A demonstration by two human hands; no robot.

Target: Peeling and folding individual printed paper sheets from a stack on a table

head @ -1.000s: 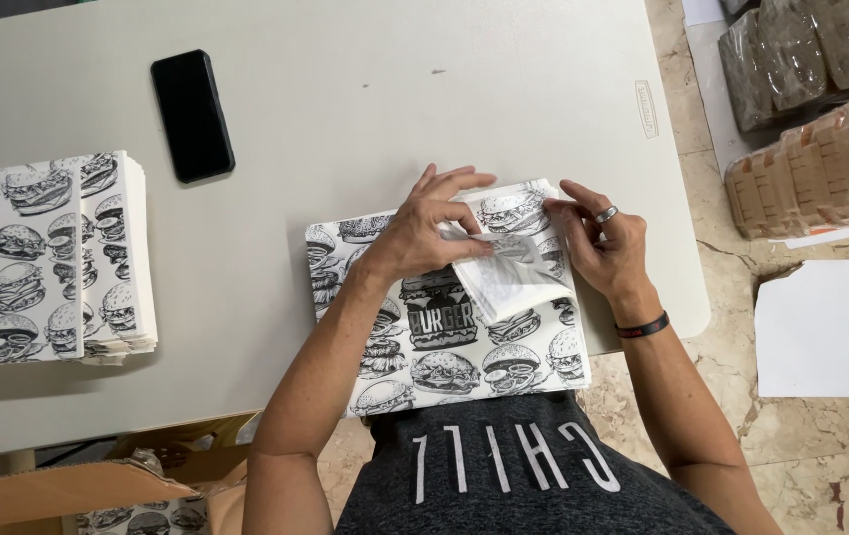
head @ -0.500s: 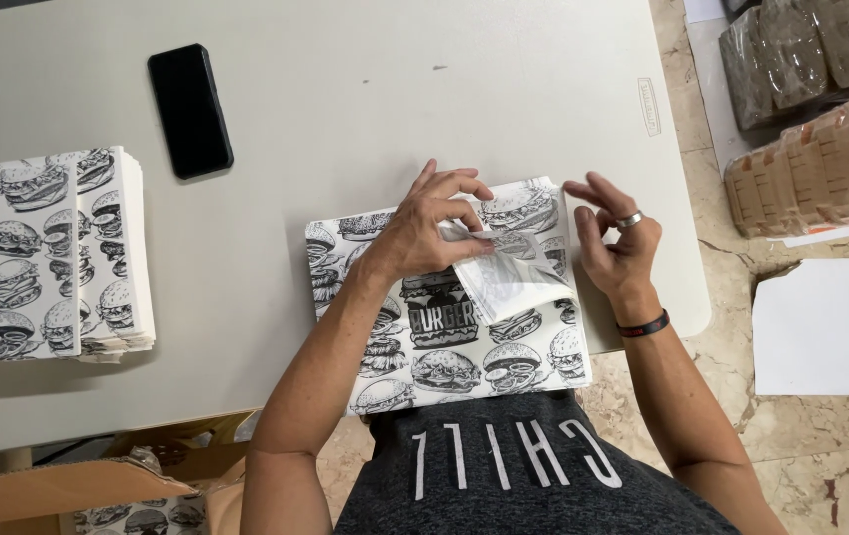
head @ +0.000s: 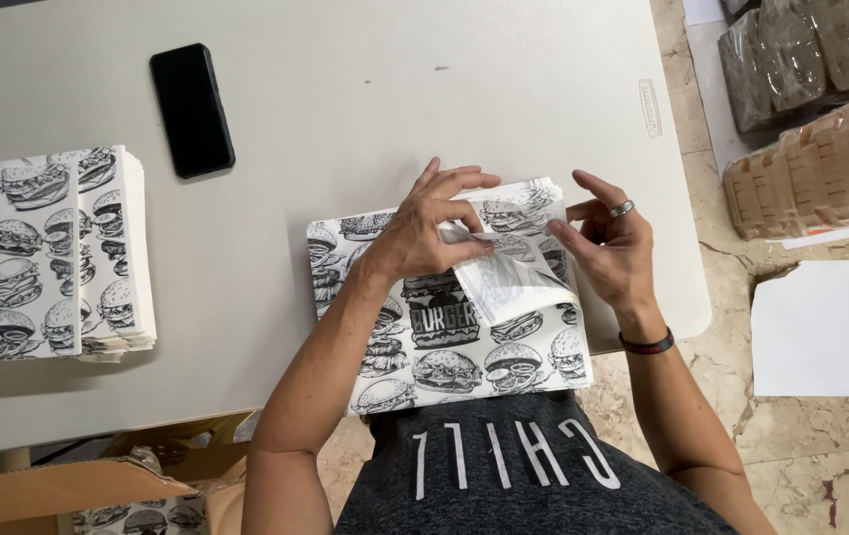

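A stack of white paper bags (head: 449, 342) printed with black burger drawings lies at the table's near edge in front of me. My left hand (head: 424, 223) presses on the top bag and pinches a folded-over corner flap (head: 513, 282) with its fingertips. My right hand (head: 608, 243), with a ring and a dark wristband, hovers just right of the flap, fingers spread, holding nothing.
A second pile of the same printed bags (head: 43, 253) sits at the table's left. A black phone (head: 191, 109) lies face up at the back left. Wrapped bundles (head: 816, 163) and a white sheet (head: 826, 327) lie on the floor to the right. A cardboard box (head: 57, 490) is at lower left.
My right hand has lifted off the bag's flap and drawn back to the right with its fingers opening. The left hand stays on the flap.
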